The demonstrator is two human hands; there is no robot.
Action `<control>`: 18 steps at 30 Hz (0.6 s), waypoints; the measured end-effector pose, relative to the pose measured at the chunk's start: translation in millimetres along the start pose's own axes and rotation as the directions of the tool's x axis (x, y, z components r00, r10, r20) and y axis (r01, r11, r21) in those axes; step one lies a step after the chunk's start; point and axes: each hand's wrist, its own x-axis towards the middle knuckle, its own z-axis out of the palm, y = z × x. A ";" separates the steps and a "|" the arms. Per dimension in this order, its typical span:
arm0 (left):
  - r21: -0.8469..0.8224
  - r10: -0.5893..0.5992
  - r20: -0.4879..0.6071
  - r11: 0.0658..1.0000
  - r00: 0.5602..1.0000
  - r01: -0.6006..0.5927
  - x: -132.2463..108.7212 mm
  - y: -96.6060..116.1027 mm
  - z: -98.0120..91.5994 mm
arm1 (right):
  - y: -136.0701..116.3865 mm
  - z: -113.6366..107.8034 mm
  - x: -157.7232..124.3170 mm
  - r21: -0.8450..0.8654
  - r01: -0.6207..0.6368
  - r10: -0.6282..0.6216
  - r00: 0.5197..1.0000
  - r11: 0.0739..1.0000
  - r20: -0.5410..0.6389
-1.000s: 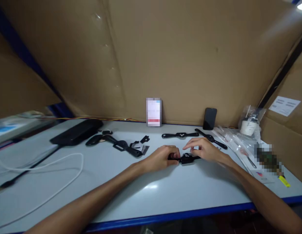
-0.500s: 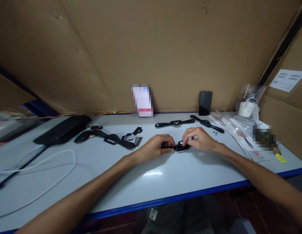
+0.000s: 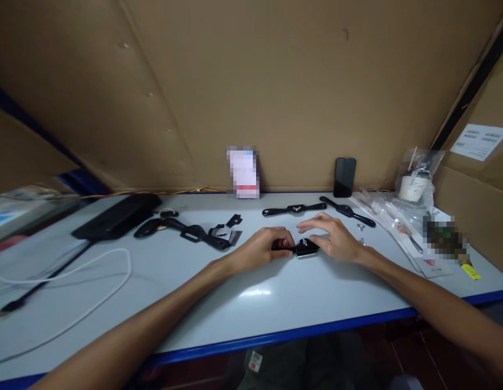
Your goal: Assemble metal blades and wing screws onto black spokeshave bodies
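Note:
A black spokeshave (image 3: 305, 247) lies low over the table in front of me, with a bright metal edge along its near side. My left hand (image 3: 271, 245) is closed around its left handle. Over the other end is my right hand (image 3: 332, 236), thumb and fingers spread; its thumb is close to the tool's body, and whether it touches I cannot tell. That hand hides the right handle. Behind lie two more black spokeshave bodies, one (image 3: 294, 209) in the middle and another (image 3: 347, 211) to the right. Small silvery screws (image 3: 360, 227) lie beside my right hand.
Another black spokeshave frame (image 3: 190, 234) and loose blade parts (image 3: 227, 233) lie left. A black device (image 3: 117, 216) with cables is farther left. A phone (image 3: 344, 177) leans on the cardboard wall. Plastic packages (image 3: 397, 233) and a bagged cup (image 3: 412, 186) stand right.
My right hand has loosened from the spokeshave, its fingers lifting and spreading, so more of the tool's body shows. My left hand keeps its hold. The view has shifted slightly.

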 end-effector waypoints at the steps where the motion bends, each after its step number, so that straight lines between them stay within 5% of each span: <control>1: 0.001 0.000 -0.002 1.000 1.000 0.000 0.1 0.1 0.0 | 1.6 -0.3 -0.3 -0.013 0.014 -0.013 0.999 1.000 0.033; 6: 0.011 0.009 -0.006 1.000 1.000 -0.009 1.2 0.8 0.3 | 6.3 4.8 -1.1 -0.071 0.023 -0.022 1.000 0.997 0.011; 11: 0.031 0.026 -0.012 0.999 1.000 -0.025 1.3 1.7 -0.3 | 4.9 8.9 -0.1 0.109 -0.109 0.111 0.994 0.988 -0.014; 18: 0.050 0.054 -0.014 0.997 0.998 -0.053 1.7 0.6 -0.5 | 13.6 8.4 3.2 -0.144 -0.009 0.014 0.999 0.990 0.038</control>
